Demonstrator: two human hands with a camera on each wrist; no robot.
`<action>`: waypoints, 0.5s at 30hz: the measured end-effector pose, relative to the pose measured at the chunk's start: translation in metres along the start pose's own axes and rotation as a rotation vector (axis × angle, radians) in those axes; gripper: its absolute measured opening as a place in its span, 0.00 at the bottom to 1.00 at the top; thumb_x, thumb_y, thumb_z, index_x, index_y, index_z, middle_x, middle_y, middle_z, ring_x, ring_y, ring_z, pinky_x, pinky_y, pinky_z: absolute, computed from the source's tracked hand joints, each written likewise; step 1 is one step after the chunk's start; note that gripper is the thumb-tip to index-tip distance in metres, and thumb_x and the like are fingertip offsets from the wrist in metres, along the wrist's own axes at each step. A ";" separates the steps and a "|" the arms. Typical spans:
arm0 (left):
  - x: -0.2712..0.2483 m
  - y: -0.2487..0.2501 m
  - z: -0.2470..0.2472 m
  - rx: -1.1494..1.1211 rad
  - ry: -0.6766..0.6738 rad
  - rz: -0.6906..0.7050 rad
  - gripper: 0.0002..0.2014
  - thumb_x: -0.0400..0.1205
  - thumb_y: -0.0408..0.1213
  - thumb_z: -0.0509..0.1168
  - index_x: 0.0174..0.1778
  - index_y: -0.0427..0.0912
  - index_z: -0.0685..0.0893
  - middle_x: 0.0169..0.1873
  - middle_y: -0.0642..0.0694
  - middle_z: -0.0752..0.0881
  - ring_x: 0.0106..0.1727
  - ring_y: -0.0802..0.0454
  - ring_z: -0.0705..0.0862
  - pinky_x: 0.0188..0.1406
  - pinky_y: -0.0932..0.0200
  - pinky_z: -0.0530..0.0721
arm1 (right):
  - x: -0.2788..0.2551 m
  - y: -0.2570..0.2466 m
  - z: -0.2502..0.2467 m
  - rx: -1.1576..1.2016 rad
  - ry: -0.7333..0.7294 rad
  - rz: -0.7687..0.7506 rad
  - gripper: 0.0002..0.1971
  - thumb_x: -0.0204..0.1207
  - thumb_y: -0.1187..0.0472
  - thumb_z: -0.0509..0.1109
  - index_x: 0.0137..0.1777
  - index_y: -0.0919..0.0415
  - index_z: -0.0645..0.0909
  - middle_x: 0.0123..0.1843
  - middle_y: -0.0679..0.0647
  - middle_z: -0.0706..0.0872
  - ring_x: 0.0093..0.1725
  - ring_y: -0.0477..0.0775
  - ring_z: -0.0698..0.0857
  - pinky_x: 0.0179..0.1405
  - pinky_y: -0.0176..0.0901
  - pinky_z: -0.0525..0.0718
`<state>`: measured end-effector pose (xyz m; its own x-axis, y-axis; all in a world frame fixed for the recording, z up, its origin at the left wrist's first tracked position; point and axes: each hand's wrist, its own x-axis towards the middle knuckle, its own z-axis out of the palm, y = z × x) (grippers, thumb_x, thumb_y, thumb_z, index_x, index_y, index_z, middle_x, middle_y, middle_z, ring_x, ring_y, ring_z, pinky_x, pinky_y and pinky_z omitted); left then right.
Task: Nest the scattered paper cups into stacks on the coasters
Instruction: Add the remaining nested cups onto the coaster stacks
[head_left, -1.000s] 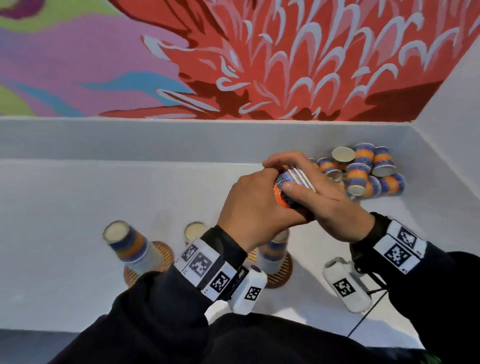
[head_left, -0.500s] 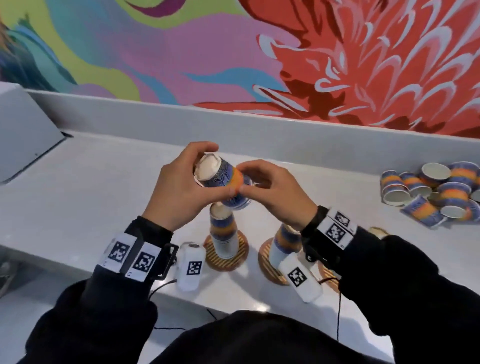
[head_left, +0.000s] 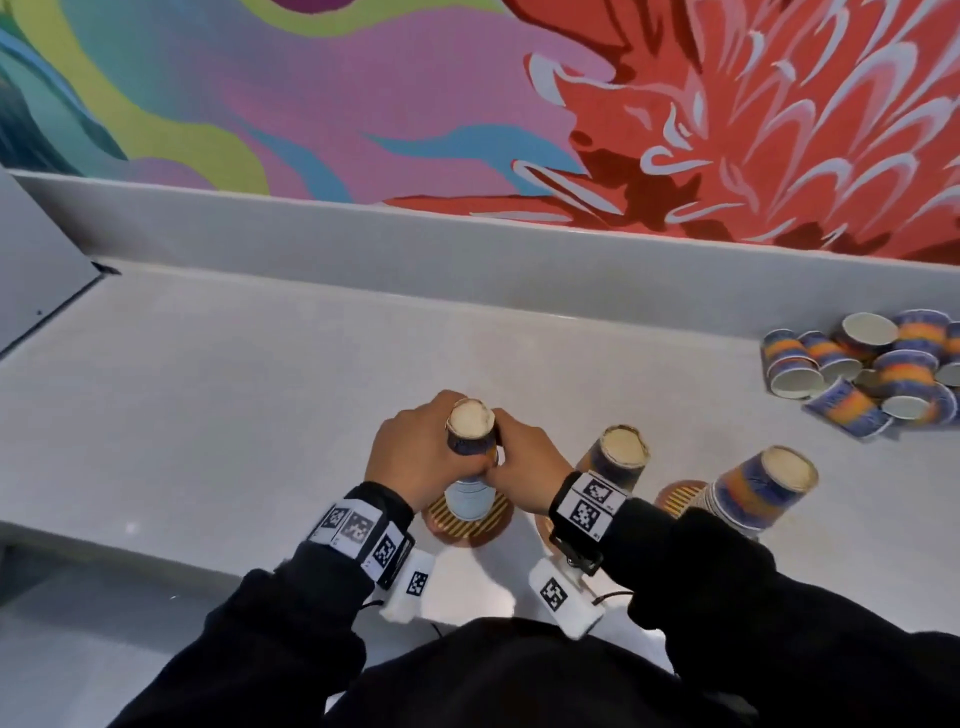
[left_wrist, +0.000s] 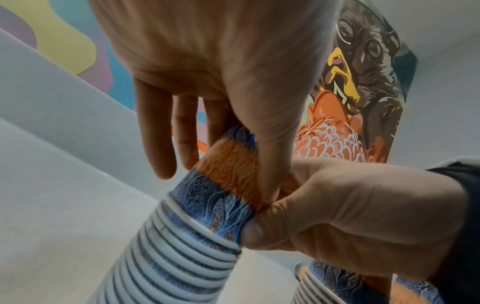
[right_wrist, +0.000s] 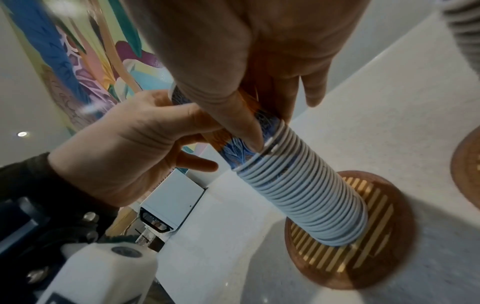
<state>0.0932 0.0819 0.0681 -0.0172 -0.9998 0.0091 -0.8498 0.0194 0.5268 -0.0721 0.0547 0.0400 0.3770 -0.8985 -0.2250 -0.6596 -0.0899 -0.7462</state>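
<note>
From the head view, the left hand (head_left: 415, 457) and the right hand (head_left: 524, 467) both hold the top blue and orange paper cup (head_left: 470, 431), upside down on a tall stack on the round brown striped coaster (head_left: 467, 525), with loose cups (head_left: 862, 369) far right on the white counter (head_left: 234, 389). From the left wrist, fingers (left_wrist: 155, 131) and thumb wrap that cup above the white rims (left_wrist: 176, 257). From the right wrist, the thumb presses the cup's bottom edge, and the stack stands on the coaster.

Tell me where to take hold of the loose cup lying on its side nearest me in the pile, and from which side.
Pinch the side-lying cup across its printed wall, coming from above: the wall faces up and neighbours crowd its far side.
</note>
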 end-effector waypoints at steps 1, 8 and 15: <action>0.000 -0.001 0.001 0.000 0.005 0.000 0.31 0.68 0.58 0.82 0.66 0.60 0.81 0.53 0.55 0.93 0.53 0.50 0.91 0.46 0.56 0.82 | 0.001 0.002 0.003 0.002 0.017 0.006 0.30 0.76 0.61 0.76 0.77 0.53 0.74 0.70 0.58 0.87 0.67 0.62 0.86 0.65 0.57 0.86; 0.003 -0.001 -0.006 -0.075 -0.088 -0.017 0.38 0.65 0.56 0.84 0.70 0.60 0.76 0.55 0.56 0.90 0.56 0.49 0.89 0.50 0.52 0.85 | -0.006 -0.003 -0.002 0.023 0.018 -0.027 0.31 0.77 0.61 0.76 0.80 0.53 0.72 0.72 0.57 0.86 0.70 0.60 0.85 0.66 0.53 0.84; 0.014 0.072 -0.053 -0.548 0.066 0.219 0.38 0.75 0.55 0.81 0.80 0.61 0.73 0.72 0.60 0.82 0.74 0.60 0.80 0.74 0.49 0.80 | -0.061 -0.040 -0.086 0.236 0.156 -0.236 0.36 0.75 0.60 0.81 0.82 0.51 0.72 0.76 0.49 0.83 0.74 0.45 0.83 0.77 0.47 0.81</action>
<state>0.0593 0.0690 0.1511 -0.1139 -0.9709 0.2105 -0.4343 0.2392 0.8684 -0.1244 0.0758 0.1372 0.3854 -0.9211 0.0554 -0.3909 -0.2174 -0.8944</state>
